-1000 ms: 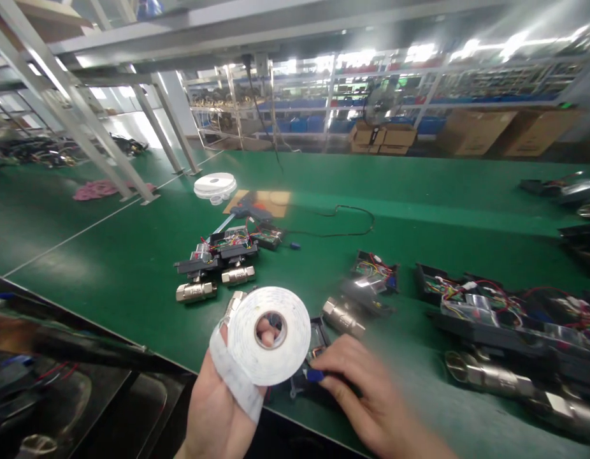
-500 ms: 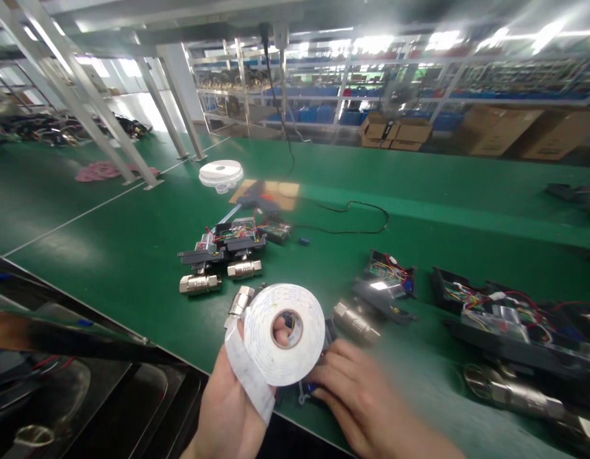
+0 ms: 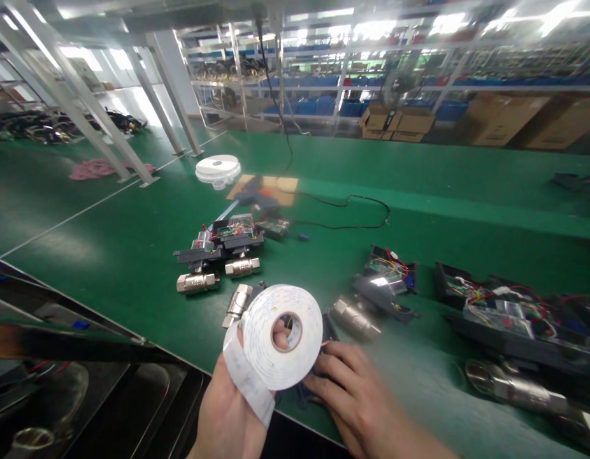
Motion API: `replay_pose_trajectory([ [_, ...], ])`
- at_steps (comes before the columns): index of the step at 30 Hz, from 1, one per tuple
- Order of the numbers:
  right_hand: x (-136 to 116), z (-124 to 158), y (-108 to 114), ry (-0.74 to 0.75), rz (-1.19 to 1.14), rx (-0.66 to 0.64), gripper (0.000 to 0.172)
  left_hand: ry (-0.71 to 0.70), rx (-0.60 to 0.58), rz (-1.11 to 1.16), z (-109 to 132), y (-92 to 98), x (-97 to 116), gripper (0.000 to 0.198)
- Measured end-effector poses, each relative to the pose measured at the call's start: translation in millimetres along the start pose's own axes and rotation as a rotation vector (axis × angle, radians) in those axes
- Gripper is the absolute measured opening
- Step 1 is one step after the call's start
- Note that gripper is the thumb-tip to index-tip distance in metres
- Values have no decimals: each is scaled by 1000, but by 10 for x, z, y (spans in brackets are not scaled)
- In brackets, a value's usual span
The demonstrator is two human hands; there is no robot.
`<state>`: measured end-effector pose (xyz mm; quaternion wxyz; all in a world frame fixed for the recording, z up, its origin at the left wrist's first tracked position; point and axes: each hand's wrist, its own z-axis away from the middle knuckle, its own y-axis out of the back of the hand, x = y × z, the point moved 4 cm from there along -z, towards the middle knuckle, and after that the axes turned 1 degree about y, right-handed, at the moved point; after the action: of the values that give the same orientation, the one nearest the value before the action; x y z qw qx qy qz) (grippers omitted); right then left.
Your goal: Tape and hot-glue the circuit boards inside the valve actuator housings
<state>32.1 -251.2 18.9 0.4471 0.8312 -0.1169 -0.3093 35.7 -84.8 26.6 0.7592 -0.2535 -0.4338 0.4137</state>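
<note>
My left hand (image 3: pixel 232 411) is closed on a roll of white double-sided tape (image 3: pixel 304 357), with fingertips visible through its core. A loose strip of the tape hangs over the palm. Just right of the roll, my right hand (image 3: pixel 359 395) has its fingers curled on a dark plastic housing (image 3: pixel 329 328) at the bench's near edge. The roll hides most of that housing and some fingertips. Behind the left hand lies a metal ball valve (image 3: pixel 237 305). Beyond the right hand, another ball valve (image 3: pixel 356 317) is joined to an open housing with wires (image 3: pixel 388 280).
Two valve units (image 3: pixel 221 245) stand left on the green bench (image 3: pixel 132 242). Larger wired units (image 3: pixel 505 312) crowd the right side. A glue gun (image 3: pixel 257 191) rests on cardboard, its black cable trailing right. White reels (image 3: pixel 217 167) and metal posts (image 3: pixel 142 169) stand further back.
The right hand's fingers have shifted slightly on the dark housing. The left hand still holds the tape roll in nearly the same place. The view has tilted a little.
</note>
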Motion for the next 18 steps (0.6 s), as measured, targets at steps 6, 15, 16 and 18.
replay_pose_trajectory([
  [6, 15, 7, 37, -19, 57, 58, 35, -2, -18, -25, -32, -10, -3, 45],
  [15, 47, 51, -27, 2, 23, -15, 37, -9, -10, -46, -40, -45, 3, 44],
  [16, 54, 52, -30, 0, 16, -15, 37, -5, -15, -45, -40, -56, -2, 44],
  [18, 62, 44, -24, 3, 0, -8, 36, -6, -20, -37, -31, -60, -8, 42],
])
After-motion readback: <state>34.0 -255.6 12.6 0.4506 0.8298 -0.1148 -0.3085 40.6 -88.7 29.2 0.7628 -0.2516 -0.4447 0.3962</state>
